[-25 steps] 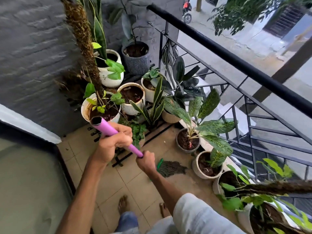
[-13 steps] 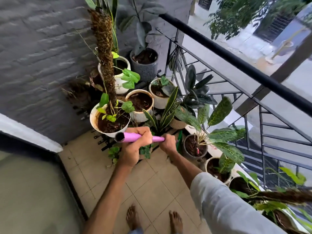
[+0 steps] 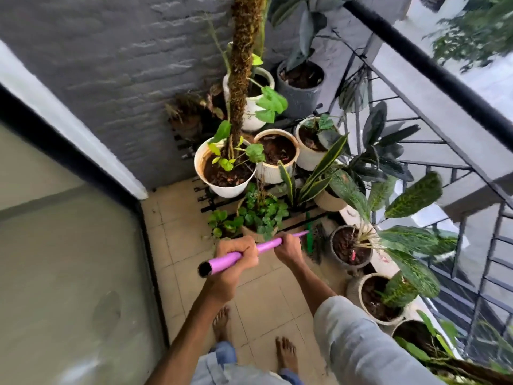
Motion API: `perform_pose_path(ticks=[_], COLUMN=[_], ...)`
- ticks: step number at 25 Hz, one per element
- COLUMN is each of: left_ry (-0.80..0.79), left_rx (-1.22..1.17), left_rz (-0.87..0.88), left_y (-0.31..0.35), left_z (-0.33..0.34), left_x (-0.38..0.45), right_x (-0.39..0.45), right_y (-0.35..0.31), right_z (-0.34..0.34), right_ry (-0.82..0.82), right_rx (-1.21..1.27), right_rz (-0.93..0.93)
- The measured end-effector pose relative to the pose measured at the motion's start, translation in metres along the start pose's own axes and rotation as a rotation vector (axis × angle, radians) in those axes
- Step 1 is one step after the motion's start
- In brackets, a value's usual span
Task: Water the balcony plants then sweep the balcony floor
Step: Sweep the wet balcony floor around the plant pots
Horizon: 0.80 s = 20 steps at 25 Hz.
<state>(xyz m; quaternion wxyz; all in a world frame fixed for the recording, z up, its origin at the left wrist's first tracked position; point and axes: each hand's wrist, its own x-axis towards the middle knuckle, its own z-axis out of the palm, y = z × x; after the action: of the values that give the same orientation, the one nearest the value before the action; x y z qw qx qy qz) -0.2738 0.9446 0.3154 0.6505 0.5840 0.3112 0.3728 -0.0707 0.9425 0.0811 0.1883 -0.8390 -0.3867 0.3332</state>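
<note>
Both hands gripped a purple broom handle point(image 3: 244, 254), the left hand point(image 3: 237, 255) near its open end and the right hand point(image 3: 288, 247) nearer the bristles point(image 3: 316, 243), its long axis pointing forward and right toward the pots point(image 3: 351, 247).

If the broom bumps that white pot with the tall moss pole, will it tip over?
Possibly. The moss pole rises far above the white pot, so it looks top-heavy. The pot is full of soil, likely heavy enough to resist a light nudge. Neighbouring pots behind may brace it.

broom head point(image 3: 312, 240) mostly hidden — behind right hand point(image 3: 288, 247), leaves
</note>
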Motion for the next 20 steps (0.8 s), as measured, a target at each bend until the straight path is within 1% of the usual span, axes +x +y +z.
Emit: perform_pose_path(ticks=[4, 6, 7, 9, 11, 13, 14, 16, 19, 20], left_ry=[0.242, 0.313, 0.334, 0.447, 0.548, 0.563, 0.57, 0.586, 0.583, 0.594], left_rx=[0.013, 0.062, 0.086, 0.088, 0.089, 0.125, 0.13, 0.16, 0.208, 0.212], left_rz=[-0.055, -0.051, -0.028, -0.046, -0.056, -0.024, -0.016, -0.017, 0.007, 0.025], left_y=[-0.005, -0.006, -0.003, 0.012, 0.03, 0.047, 0.054, 0.07, 0.089, 0.096], left_z=[0.005, 0.018, 0.029, 0.045, 0.05, 0.053, 0.052, 0.051, 0.052, 0.055], left_x=[-0.073, -0.106, -0.12, -0.147, -0.176, -0.206, -0.217, -0.234, -0.25, -0.253], right_x=[-0.035, -0.06, -0.077, -0.118, -0.154, -0.184, -0.197, -0.21, -0.245, -0.26], right_y=[0.011, 0.023, 0.024, 0.013, 0.008, 0.011, 0.003, 0.003, -0.004, -0.017], right_z=[0.037, 0.051, 0.051, 0.048, 0.057, 0.076, 0.078, 0.113, 0.138, 0.132], right_ry=[-0.133, -0.177, -0.201, -0.285, -0.373, -0.45, -0.495, -0.553, -0.481, -0.504], right_rx=[-0.082, -0.058, -0.085, -0.176, -0.209, -0.197, -0.191, -0.198, -0.141, -0.124], right_rz=[-0.152, -0.22, -0.268, -0.384, -0.485, -0.515, -0.485, -0.466, -0.567, -0.585])
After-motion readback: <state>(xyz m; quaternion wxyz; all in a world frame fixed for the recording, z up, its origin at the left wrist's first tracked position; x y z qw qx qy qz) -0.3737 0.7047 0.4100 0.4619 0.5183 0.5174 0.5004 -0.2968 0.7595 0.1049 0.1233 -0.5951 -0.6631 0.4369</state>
